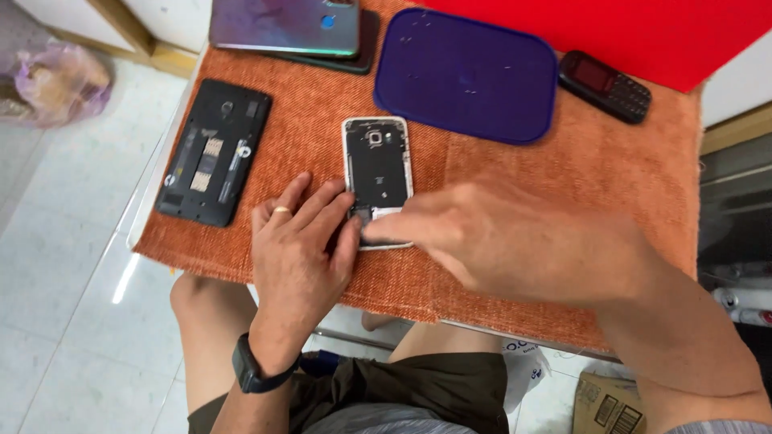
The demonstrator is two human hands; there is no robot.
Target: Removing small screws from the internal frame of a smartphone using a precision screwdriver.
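Note:
A white-rimmed smartphone [376,165] with its back cover off lies on an orange cloth [627,185], its dark inner parts showing. My left hand [301,245], with a ring on one finger and a dark band on the wrist, rests flat on the cloth and presses the phone's lower left edge with its fingertips. My right hand [515,241] reaches in from the right, blurred, its fingertips touching the phone's lower end. The bottom of the phone is hidden under both hands.
A black opened phone body [214,151] lies at the left. Two stacked phones [289,28] sit at the back, beside a dark blue plastic lid [466,74]. A small black keypad phone [605,85] lies near a red sheet [643,32]. A cardboard box [607,402] stands on the floor.

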